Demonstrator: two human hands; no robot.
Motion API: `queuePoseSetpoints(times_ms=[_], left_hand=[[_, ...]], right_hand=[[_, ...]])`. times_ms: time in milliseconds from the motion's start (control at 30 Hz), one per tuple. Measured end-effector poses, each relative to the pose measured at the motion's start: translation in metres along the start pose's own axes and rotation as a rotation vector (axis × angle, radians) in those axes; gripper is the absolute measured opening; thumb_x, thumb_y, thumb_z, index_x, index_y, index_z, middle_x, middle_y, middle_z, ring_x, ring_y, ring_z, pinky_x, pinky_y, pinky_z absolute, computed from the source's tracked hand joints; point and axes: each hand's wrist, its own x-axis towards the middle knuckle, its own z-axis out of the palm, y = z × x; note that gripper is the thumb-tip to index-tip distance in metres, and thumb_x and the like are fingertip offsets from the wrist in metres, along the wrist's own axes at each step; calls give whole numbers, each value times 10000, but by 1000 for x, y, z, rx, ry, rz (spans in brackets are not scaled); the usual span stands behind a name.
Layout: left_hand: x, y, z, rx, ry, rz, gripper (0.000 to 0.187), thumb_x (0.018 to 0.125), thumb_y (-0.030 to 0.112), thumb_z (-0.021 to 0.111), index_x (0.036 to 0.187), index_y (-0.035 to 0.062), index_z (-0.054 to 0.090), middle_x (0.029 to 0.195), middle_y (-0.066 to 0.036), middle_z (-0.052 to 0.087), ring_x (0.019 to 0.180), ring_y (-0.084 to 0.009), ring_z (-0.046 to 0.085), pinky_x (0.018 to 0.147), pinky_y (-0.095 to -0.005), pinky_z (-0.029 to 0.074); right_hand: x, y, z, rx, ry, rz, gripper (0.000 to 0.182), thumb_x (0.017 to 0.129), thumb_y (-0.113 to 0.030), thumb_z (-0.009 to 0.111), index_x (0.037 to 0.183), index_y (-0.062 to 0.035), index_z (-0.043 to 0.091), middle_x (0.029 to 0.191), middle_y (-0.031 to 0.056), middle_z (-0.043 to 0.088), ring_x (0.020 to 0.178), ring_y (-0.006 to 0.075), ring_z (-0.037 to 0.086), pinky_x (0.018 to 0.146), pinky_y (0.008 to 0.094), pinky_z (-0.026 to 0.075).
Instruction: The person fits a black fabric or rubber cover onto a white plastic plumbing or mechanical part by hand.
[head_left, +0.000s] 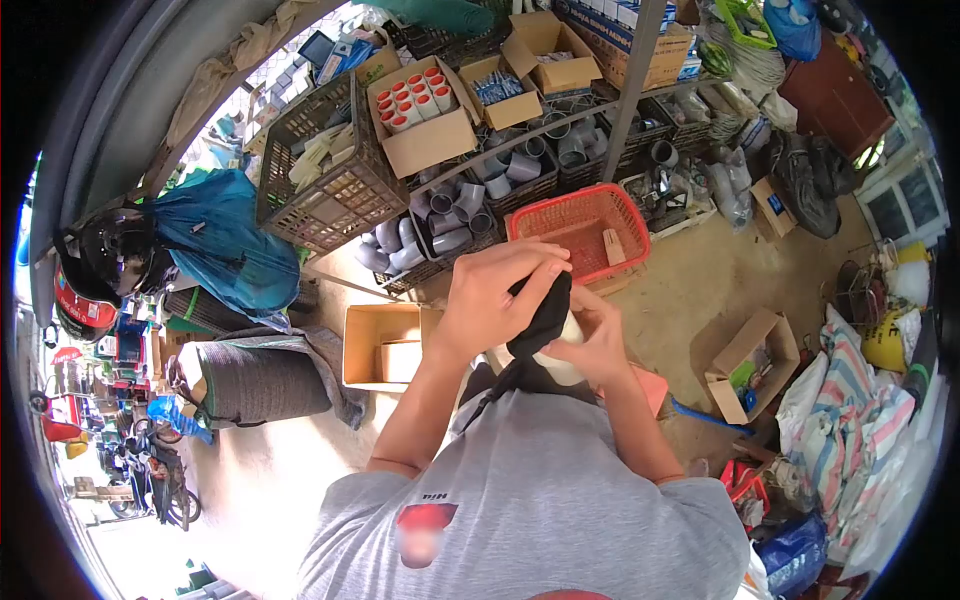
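In front of my chest, my left hand (492, 302) is closed, its fingers bent over a black fabric-like piece (540, 325) with a thin dark strap hanging toward my shirt. My right hand (597, 340) curls around the side of a pale, whitish rounded object (565, 368) just beneath it. The black piece covers part of that object, so its kind cannot be made out. Both hands are close together, almost touching. Past them on the floor sits a red plastic basket (518, 222) with a small brown piece inside.
Shelves ahead hold a carton of red-topped white cylinders (412, 95), grey pipe fittings (465, 205) and a black crate (330, 190). An open cardboard box (350, 345) stands on the floor at left, near a dark mesh roll (260, 385). Another carton (750, 365) lies at right beside striped sacks (835, 400).
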Motion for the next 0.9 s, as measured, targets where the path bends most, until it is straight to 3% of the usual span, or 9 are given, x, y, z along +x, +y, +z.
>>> queuePoseSetpoints(times_ms=[167,267,367,400,500,533,633,767,900], left_hand=[[3,3,-14,-255,28,316,46,840,37,760,841,1,788,856,-117,783,913,-324,784,918,-496,610],[9,-18,-13,-1122,-128,484,372,1017,86,609,649,61,659,788,-120,775,805,-369,780,944,-572,579],[25,7,-22,-1349,143,235,526,1128,272,426,701,43,629,733,-137,726,827,-363,749,954,-547,566],[32,10,-25,-1236,120,172,557,1129,302,387,723,26,650,791,-160,727,905,-369,734,967,-534,556],[43,40,-33,-446,-397,82,201,909,214,722,942,19,758,996,-138,759,1009,-334,724,969,-462,543],[44,39,-34,-303,-583,147,231,900,188,705,1049,26,776,1050,-132,760,1022,-331,722,922,-415,549],[35,47,-20,248,-416,105,119,906,129,701,933,31,764,1017,-118,761,949,-278,736,821,-347,567],[34,31,0,261,-344,-18,121,929,105,679,900,10,747,955,-123,762,916,-267,742,798,-336,571],[32,9,27,66,31,-7,185,1000,117,620,974,-2,760,995,-131,768,960,-266,742,874,-345,559]], right_hand=[[-2,6,1,220,-70,8,731,696,-79,892,1353,49,597,1197,117,710,1062,213,705,929,379,584],[-7,6,-3,953,-399,232,888,740,-434,848,1390,87,539,1192,233,700,872,295,762,675,401,651],[-6,-13,-2,602,-344,214,968,705,-445,894,1384,123,502,1226,287,683,790,367,756,610,425,661],[-5,-11,-2,572,-376,190,944,726,-405,873,1409,115,481,1243,280,679,822,349,760,647,437,666],[-4,-5,-4,388,-251,169,933,733,-376,856,1433,103,470,1241,267,679,830,318,764,687,427,667],[-5,-22,3,388,-212,-12,792,796,-313,833,1418,70,527,1210,171,704,1012,258,745,842,398,640],[-5,-9,-6,170,-68,-60,588,806,-122,847,1323,56,632,1173,117,723,1073,180,698,940,349,562],[-7,-10,5,-75,41,-184,567,795,-73,862,1302,71,653,1174,112,726,1073,164,686,921,338,556],[0,-18,15,-352,187,-288,640,828,-59,850,1393,96,591,1241,118,711,1146,167,657,980,336,532]])
